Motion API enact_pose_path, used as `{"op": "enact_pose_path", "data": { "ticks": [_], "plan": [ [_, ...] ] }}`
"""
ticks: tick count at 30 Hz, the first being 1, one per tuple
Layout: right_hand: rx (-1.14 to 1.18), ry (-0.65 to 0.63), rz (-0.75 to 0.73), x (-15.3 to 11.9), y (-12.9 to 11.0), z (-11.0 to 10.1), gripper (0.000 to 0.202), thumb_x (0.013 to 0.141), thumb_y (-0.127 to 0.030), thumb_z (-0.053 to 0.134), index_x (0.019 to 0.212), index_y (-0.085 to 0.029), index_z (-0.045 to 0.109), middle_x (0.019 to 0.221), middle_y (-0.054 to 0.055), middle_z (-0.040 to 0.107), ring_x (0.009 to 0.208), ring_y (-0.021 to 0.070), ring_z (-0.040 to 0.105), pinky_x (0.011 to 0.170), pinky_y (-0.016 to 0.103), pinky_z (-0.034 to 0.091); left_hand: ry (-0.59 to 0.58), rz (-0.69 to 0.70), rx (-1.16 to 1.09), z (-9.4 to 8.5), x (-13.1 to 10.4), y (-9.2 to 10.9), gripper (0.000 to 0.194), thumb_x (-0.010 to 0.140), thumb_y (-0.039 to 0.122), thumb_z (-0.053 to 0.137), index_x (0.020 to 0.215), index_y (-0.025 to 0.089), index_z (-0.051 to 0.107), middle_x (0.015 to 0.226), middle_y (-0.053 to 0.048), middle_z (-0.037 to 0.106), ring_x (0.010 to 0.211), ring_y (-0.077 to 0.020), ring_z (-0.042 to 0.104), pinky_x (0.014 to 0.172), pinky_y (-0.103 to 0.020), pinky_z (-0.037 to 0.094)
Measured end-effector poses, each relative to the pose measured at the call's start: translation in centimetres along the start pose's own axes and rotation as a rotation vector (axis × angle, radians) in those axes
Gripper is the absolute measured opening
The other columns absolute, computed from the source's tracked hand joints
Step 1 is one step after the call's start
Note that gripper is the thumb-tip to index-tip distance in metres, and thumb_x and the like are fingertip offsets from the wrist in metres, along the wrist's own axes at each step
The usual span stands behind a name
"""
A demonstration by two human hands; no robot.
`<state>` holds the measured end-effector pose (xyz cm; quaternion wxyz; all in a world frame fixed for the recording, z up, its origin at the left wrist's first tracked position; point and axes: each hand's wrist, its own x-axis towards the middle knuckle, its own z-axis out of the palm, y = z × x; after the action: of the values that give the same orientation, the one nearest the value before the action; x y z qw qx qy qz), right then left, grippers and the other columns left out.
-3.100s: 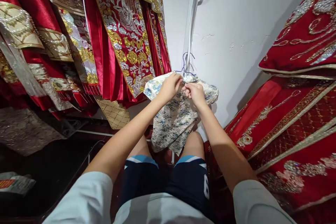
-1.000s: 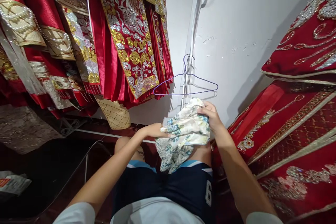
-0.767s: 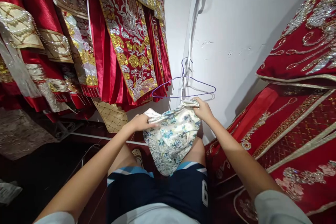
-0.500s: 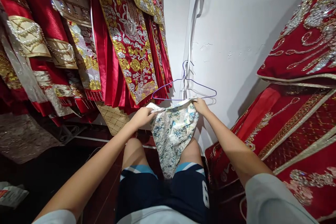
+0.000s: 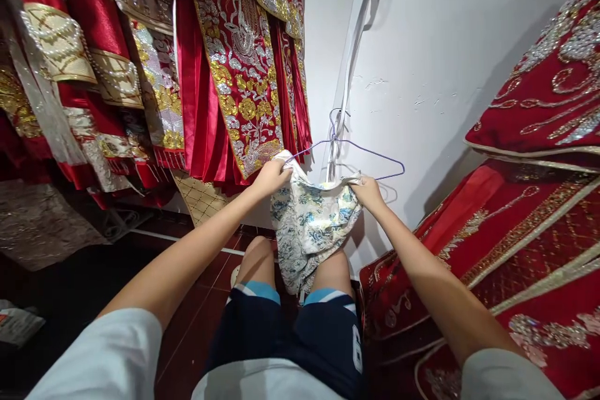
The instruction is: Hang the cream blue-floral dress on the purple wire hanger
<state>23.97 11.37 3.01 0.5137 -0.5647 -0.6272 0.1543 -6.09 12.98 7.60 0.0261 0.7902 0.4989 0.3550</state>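
Observation:
A white garment with a blue floral print [image 5: 315, 225] hangs between my two hands, its top edge stretched out and its lower part draping over my knees. My left hand [image 5: 274, 176] is closed on the garment's upper left corner, raised to the left end of a purple wire hanger [image 5: 363, 149]. That end of the hanger is covered by the cloth and my fingers. With fingers closed, my right hand [image 5: 370, 194] grips the upper right part, just below the hanger's lower bar. The hanger's hook hangs at the wall, and its right end is bare.
Red embroidered costumes [image 5: 248, 69] with gold and silver sequins hang on the left. More red beaded garments [image 5: 529, 219] bulge in from the right. A white wall [image 5: 422, 44] with a white strip [image 5: 354, 31] is in front. Below is a dark red tiled floor [image 5: 201, 300].
My left hand has risen with the garment's left corner to the hanger's left end, and the hanger has tilted, its right end lower. My right hand has shifted slightly right.

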Motion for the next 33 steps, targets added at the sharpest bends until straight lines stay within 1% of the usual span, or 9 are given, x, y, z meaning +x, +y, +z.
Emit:
{"op": "enact_pose_path", "data": {
  "ticks": [2, 5, 9, 11, 15, 19, 21, 27, 33],
  "plan": [
    [0.006, 0.0, 0.0, -0.4, -0.1, 0.2, 0.029, 0.069, -0.045, 0.056, 0.054, -0.022, 0.046, 0.053, -0.002, 0.042, 0.058, 0.0147, 0.04, 0.056, 0.029, 0.034, 0.078, 0.062, -0.09, 0.4, 0.8, 1.0, 0.013, 0.083, 0.03, 0.058, 0.083, 0.017, 0.057, 0.08, -0.007, 0.061, 0.076, -0.022, 0.055, 0.075, -0.032, 0.04],
    [0.023, 0.042, -0.06, -0.5, 0.1, -0.5, 0.023, 0.07, -0.038, 0.056, 0.078, -0.017, 0.065, 0.067, 0.002, 0.058, 0.068, 0.0192, 0.052, 0.068, 0.032, 0.044, 0.186, 0.034, -0.293, 0.4, 1.9, 1.6, 0.03, 0.076, 0.02, 0.059, 0.106, 0.016, 0.06, 0.092, -0.006, 0.065, 0.081, -0.0202, 0.057, 0.076, -0.03, 0.042],
    [0.011, 0.227, -0.089, 0.9, 1.0, -3.5, 0.078, 0.065, -0.026, 0.062, 0.141, -0.012, 0.049, 0.081, 0.003, 0.066, 0.073, 0.0213, 0.059, 0.081, 0.037, 0.049, 0.134, -0.054, -0.366, -0.1, 2.7, 1.7, 0.02, 0.082, 0.021, 0.049, 0.089, 0.017, 0.067, 0.076, -0.003, 0.064, 0.072, -0.0188, 0.054, 0.073, -0.03, 0.041],
    [-0.057, 0.194, -0.045, 1.9, 1.6, -5.2, 0.069, 0.065, -0.026, 0.061, 0.132, -0.009, 0.058, 0.076, 0.003, 0.065, 0.071, 0.0217, 0.059, 0.078, 0.036, 0.048, 0.103, -0.05, -0.332, -0.3, 2.7, 1.8, 0.02, 0.085, 0.024, 0.048, 0.081, 0.017, 0.066, 0.071, -0.002, 0.062, 0.07, -0.0187, 0.053, 0.072, -0.03, 0.039],
    [-0.235, 0.12, -0.01, 3.0, 1.7, -7.3, 0.021, 0.069, -0.03, 0.057, 0.072, -0.013, 0.069, 0.055, 0.0, 0.052, 0.063, 0.0205, 0.052, 0.064, 0.032, 0.041, 0.1, -0.005, -0.258, -0.3, 2.5, 2.1, 0.019, 0.087, 0.023, 0.045, 0.074, 0.018, 0.058, 0.073, -0.003, 0.061, 0.073, -0.0196, 0.053, 0.073, -0.03, 0.038],
    [-0.215, 0.292, -0.025, 2.7, 0.6, -7.9, 0.051, 0.064, -0.029, 0.066, 0.112, -0.011, 0.065, 0.059, -0.003, 0.054, 0.058, 0.0181, 0.05, 0.059, 0.029, 0.039, 0.127, -0.02, -0.244, -0.3, 2.5, 2.1, 0.023, 0.088, 0.019, 0.04, 0.067, 0.019, 0.05, 0.069, -0.003, 0.057, 0.071, -0.0196, 0.051, 0.071, -0.031, 0.037],
    [-0.199, 0.265, 0.004, 2.5, 0.0, -8.0, 0.062, 0.063, -0.027, 0.066, 0.122, -0.009, 0.063, 0.062, -0.001, 0.057, 0.059, 0.0185, 0.052, 0.06, 0.03, 0.04, 0.13, -0.017, -0.243, -0.3, 2.5, 2.3, 0.024, 0.089, 0.02, 0.04, 0.065, 0.02, 0.046, 0.067, -0.003, 0.055, 0.068, -0.0189, 0.05, 0.069, -0.031, 0.036],
    [-0.23, 0.207, -0.003, 2.8, -0.5, -9.8, 0.021, 0.063, -0.034, 0.069, 0.066, -0.013, 0.07, 0.05, -0.001, 0.05, 0.055, 0.0153, 0.047, 0.054, 0.029, 0.035, 0.187, -0.027, -0.082, -0.8, 3.1, 2.3, 0.023, 0.091, 0.024, 0.042, 0.071, 0.019, 0.052, 0.081, -0.009, 0.059, 0.081, -0.0232, 0.054, 0.077, -0.034, 0.041],
    [0.331, -0.188, 0.283, 3.3, -1.1, -12.1, 0.034, 0.055, -0.043, 0.084, 0.07, -0.015, 0.07, 0.063, 0.008, 0.066, 0.061, 0.0248, 0.063, 0.057, 0.037, 0.049, 0.19, -0.1, -0.078, -2.2, 3.1, -0.3, 0.028, 0.092, 0.03, 0.048, 0.109, 0.013, 0.062, 0.107, -0.015, 0.063, 0.102, -0.0292, 0.057, 0.095, -0.04, 0.042]
  ]
}}
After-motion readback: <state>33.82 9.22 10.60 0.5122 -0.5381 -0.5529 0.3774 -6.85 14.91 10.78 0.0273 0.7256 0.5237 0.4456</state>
